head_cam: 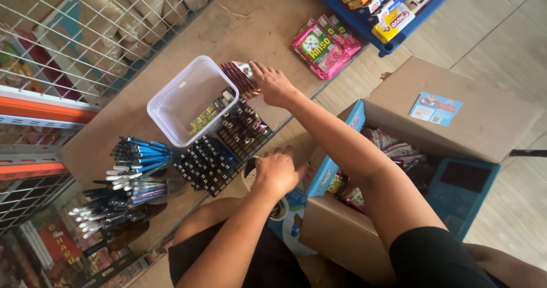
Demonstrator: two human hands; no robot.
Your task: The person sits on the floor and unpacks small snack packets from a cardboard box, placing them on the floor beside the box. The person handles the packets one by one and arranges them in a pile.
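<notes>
Shelf stocking seen from above: the right hand (273,85) pinches a small stack of dark red sachets (240,76) at their near edge, holding them against the shelf board just beside the clear plastic tub (181,97), while the left hand (275,175) rests curled over a round container (250,177) near the open cardboard box (456,117). The placement would go best if the stack stays squared and upright, set close to the rows of small dark packets (225,148) without tipping them
</notes>
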